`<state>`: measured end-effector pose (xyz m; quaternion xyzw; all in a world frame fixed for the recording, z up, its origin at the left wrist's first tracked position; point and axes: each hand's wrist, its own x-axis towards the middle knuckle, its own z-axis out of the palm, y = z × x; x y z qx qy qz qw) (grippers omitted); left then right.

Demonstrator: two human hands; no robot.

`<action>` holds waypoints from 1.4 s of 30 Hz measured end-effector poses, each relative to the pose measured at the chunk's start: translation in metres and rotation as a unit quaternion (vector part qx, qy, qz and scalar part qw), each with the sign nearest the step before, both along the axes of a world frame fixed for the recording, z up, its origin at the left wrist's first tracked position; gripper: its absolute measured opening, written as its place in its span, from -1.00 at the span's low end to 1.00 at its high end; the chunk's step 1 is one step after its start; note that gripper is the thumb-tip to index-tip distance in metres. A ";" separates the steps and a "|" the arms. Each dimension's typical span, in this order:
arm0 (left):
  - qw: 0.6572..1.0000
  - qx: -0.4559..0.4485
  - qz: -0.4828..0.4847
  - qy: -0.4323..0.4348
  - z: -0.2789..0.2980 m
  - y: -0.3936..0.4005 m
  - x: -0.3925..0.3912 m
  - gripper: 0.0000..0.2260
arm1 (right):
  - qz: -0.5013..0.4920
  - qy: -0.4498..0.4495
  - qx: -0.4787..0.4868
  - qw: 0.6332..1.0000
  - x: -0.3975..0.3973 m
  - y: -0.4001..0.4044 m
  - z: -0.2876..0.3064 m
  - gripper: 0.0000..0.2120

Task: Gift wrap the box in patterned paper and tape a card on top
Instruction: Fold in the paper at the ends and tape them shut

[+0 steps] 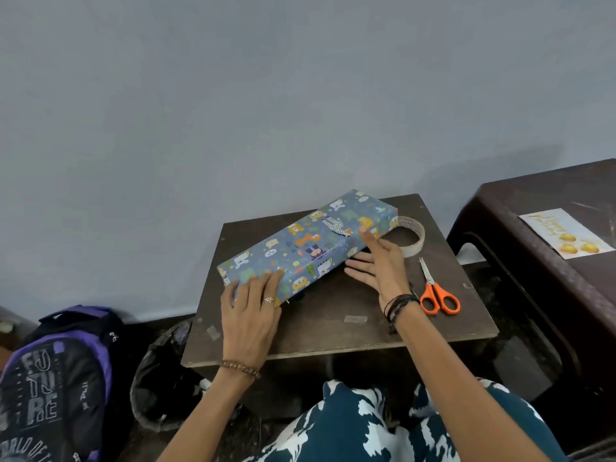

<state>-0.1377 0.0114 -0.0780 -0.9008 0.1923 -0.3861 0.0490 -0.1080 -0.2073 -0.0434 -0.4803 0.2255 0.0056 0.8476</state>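
Note:
A long box [306,240] wrapped in blue paper with cartoon animals lies diagonally on a small dark wooden table [336,315]. My left hand [250,311] rests flat on the box's near left end, fingers spread. My right hand [380,265] is open beside the box's near long side, its fingertips touching the paper near the right end. A roll of clear tape [411,235] lies behind the right hand, against the box's right end. A card [566,233] with yellow shapes lies on the dark plastic table at the right.
Orange-handled scissors [436,291] lie on the table right of my right wrist. A purple and black backpack [56,385] sits on the floor at the left, a black bin bag [160,378] beside it. The wall stands directly behind the table.

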 end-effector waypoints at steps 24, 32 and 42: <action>0.788 -0.318 -0.117 0.514 0.128 -0.083 0.100 -0.41 | -0.022 -0.142 -0.072 0.987 -0.005 -0.007 0.001 -0.56; 0.575 -0.642 -0.105 0.497 0.119 -0.079 0.120 -0.44 | 0.026 -0.139 0.065 0.988 0.003 -0.023 0.011 -0.64; 0.285 -0.948 0.019 0.137 0.101 -0.050 0.106 -0.53 | 0.168 -0.244 0.233 0.926 -0.017 -0.024 0.022 -0.09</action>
